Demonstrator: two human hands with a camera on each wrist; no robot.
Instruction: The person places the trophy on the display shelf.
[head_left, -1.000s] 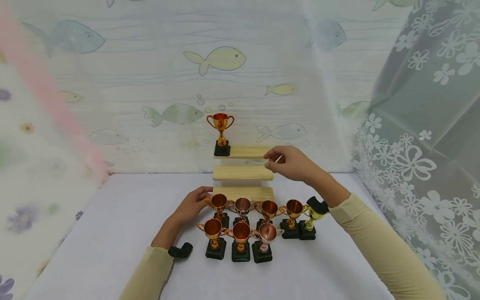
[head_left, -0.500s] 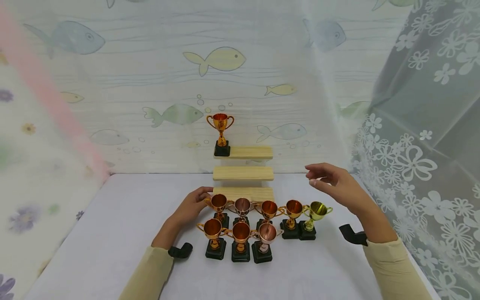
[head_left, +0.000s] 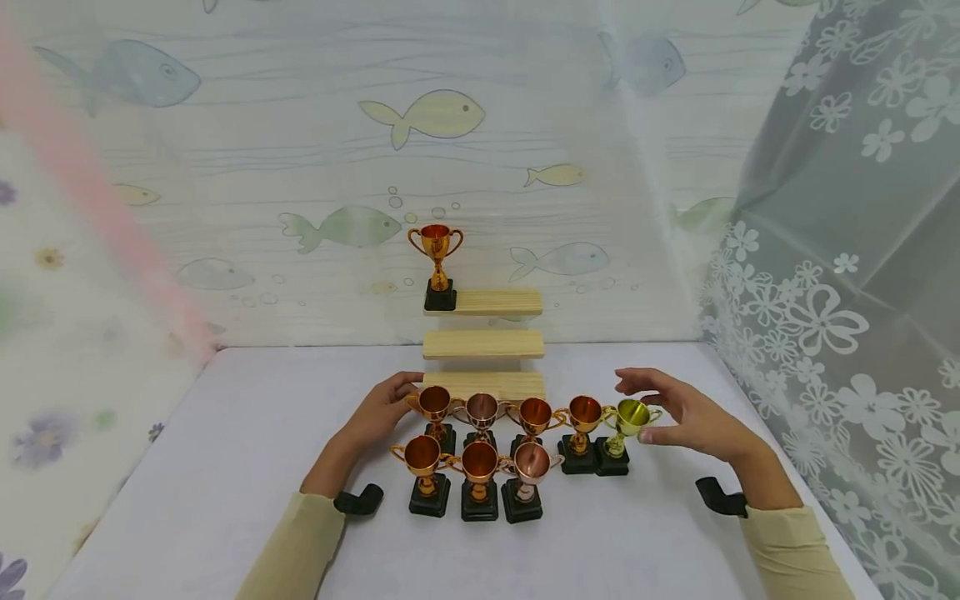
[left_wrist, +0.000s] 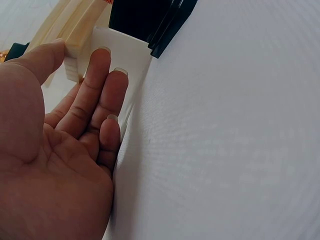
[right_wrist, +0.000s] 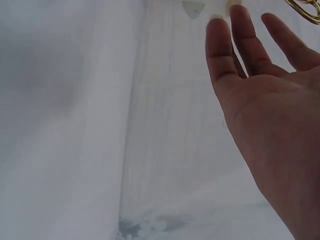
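Observation:
A tiered wooden stand (head_left: 483,342) with three steps is in the middle of the head view. My left hand (head_left: 378,414) pinches the left end of its lowest step; the left wrist view shows the thumb (left_wrist: 47,57) against the board's end. My right hand (head_left: 686,417) is held open beside a yellow-gold trophy cup (head_left: 632,414), its thumb overlapping the cup's right handle. In the right wrist view a gold handle (right_wrist: 307,10) shows beyond the spread fingers. An orange-gold trophy cup (head_left: 438,254) stands on the left of the top step.
Several more trophy cups on black bases stand in two rows before the stand, among them a front copper-pink one (head_left: 531,467) and an orange-gold one (head_left: 584,417). White cloth (head_left: 225,467) covers the table. A fish-patterned curtain (head_left: 300,150) hangs behind, with lace (head_left: 862,250) at right.
My right hand has moved from the right end of the top step outward, then down to the yellow-gold trophy cup. The left hand stays on the stand. The head view shifts slightly.

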